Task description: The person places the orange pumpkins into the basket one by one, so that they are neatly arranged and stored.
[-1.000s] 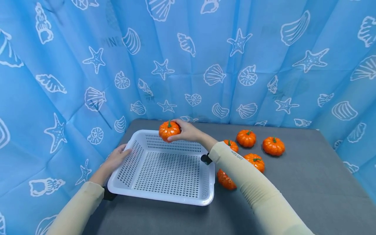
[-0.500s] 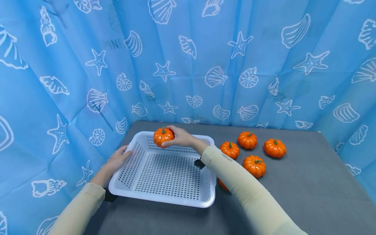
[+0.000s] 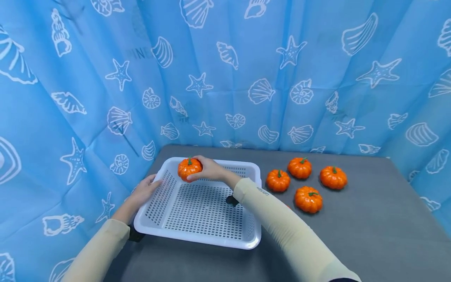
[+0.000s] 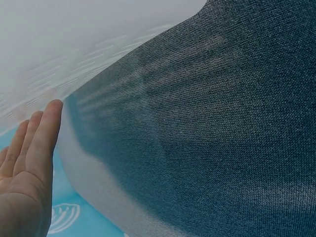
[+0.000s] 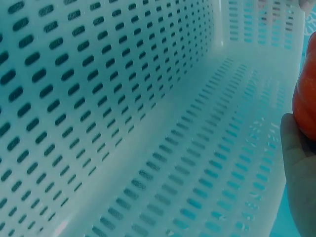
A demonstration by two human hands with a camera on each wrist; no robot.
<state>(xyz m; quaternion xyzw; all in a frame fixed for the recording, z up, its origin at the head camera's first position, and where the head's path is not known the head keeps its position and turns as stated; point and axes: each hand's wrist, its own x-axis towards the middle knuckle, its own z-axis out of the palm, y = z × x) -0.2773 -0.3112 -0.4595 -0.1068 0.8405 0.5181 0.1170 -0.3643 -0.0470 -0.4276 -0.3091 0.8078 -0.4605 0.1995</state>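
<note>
My right hand (image 3: pixel 210 170) holds a small glossy orange pumpkin (image 3: pixel 189 168) with a green stem, over the far left part of a white plastic basket (image 3: pixel 197 240). Thumb and fingers lie on either side of the pumpkin. In the right wrist view only part of the pumpkin (image 5: pixel 307 94) shows at the right edge, above the perforated basket. My left hand (image 3: pixel 141 192) grips the basket's left side, its thumb over the rim. From the left wrist view, the fingers (image 4: pixel 44 133) lie fairly straight against the outer wall. No pumpkin shows in the basket's visible part.
Several more pumpkins stand on the dark grey table right of the basket, among them a near one (image 3: pixel 308 199) and a far right one (image 3: pixel 333 178). The right sleeve (image 3: pixel 282 223) hides most of another. A blue shell-patterned curtain (image 3: pixel 232 86) hangs behind and at the left.
My right hand has carried the pumpkin left and lower over the basket. The right sleeve has uncovered more of the table pumpkins. My left hand stays at the basket's left side.
</note>
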